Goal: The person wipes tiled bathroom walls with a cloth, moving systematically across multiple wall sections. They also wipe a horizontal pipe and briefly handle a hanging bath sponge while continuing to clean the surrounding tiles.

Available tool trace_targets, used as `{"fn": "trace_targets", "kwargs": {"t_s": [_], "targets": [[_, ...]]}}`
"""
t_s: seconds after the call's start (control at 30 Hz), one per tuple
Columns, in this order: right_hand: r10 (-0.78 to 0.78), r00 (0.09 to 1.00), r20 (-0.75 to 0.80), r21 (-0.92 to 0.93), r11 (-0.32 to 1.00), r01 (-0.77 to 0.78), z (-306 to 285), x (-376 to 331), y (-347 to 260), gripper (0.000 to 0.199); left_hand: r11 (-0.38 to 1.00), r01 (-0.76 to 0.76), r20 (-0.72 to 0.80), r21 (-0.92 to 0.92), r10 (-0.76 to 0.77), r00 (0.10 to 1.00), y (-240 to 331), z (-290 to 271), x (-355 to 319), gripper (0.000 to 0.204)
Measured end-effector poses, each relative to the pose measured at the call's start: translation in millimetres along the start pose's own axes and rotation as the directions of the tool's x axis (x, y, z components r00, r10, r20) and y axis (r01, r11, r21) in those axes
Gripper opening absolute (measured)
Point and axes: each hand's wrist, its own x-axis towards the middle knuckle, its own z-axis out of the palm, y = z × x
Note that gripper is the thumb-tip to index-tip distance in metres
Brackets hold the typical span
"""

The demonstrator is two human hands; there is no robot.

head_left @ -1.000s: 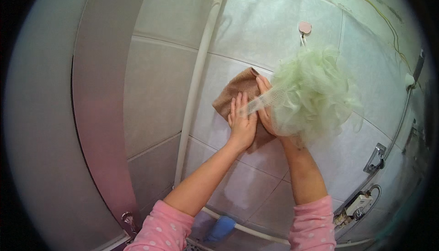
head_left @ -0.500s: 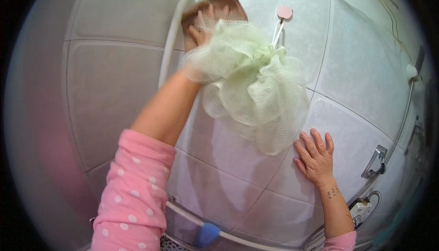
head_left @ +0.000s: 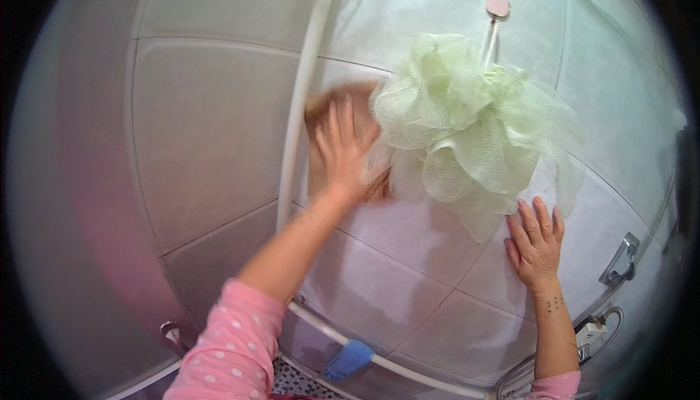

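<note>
My left hand (head_left: 344, 153) presses a brown cloth (head_left: 324, 112) flat against the white tiled wall (head_left: 408, 283), just right of a white vertical pipe (head_left: 302, 108); both hand and cloth are blurred by motion. A pale green mesh bath sponge (head_left: 470, 126) hangs on a cord from a pink wall hook (head_left: 498, 6) and overlaps the cloth's right side. My right hand (head_left: 536, 243) rests flat on the tile below the sponge, fingers spread, holding nothing. Both arms wear pink dotted sleeves.
A curved frosted shower panel (head_left: 87, 203) stands at the left. A white horizontal rail (head_left: 379, 360) carries a blue cloth (head_left: 348, 358) near the bottom. A metal bracket (head_left: 620, 258) and a hose fitting (head_left: 594, 331) sit at the right.
My left hand has swept the brown cloth down the wall from up near the top edge to beside the sponge. My right hand stays flat on the tile.
</note>
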Motion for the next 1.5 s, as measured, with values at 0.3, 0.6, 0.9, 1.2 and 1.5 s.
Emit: {"fn": "trace_targets", "kwargs": {"t_s": [0.3,0.6,0.9,1.2,1.5], "targets": [[-0.030,0.997,-0.073,-0.023,0.999,0.028,-2,6,-1,0.038,0.996,0.085,0.154,0.002,-0.084,0.985,-6,17,-252,0.064],[-0.013,0.991,-0.136,0.042,0.999,0.019,2,13,-14,0.037,0.944,0.220,-0.029,0.245,-0.220,0.975,-54,5,47,0.086],[0.028,0.996,-0.090,-0.045,0.998,-0.032,12,-5,-10,0.043,0.996,-0.090,-0.051,-0.022,0.089,0.995,12,27,-128,0.076],[0.044,0.983,-0.180,0.054,0.998,-0.035,6,-7,-4,0.038,0.836,-0.511,0.141,-0.200,0.540,0.829,109,42,-246,0.053],[0.587,0.593,-0.551,0.453,0.807,-0.378,-5,-48,-23,0.039,0.859,-0.430,-0.067,-0.278,0.430,0.901,240,30,-28,0.076]]}}
